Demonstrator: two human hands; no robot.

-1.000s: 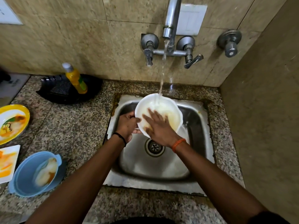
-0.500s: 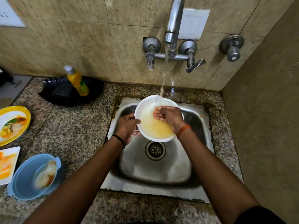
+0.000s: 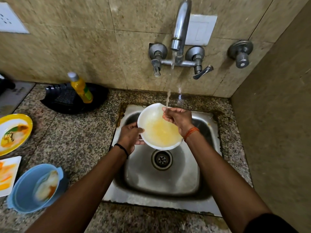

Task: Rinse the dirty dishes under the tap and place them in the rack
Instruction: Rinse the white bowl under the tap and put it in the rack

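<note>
- Three dirty dishes are seen waiting on the counter (image 3: 70, 142), left of the sink (image 3: 168, 179): a yellow plate (image 3: 15, 132), a white square plate (image 3: 8, 174) and a blue bowl (image 3: 33, 187).
- The black rack (image 3: 74, 100) is placed behind them, also on the left side.
- The white bowl (image 3: 151, 118) is held over the sink, under the tap (image 3: 180, 31), with yellowish water inside.
- Its left rim is gripped by the left hand (image 3: 130, 137), so this hand is judged nearer to the rack.
- The right hand (image 3: 178, 118) is kept loosely curled at the far rim, under the stream, holding nothing.
</note>
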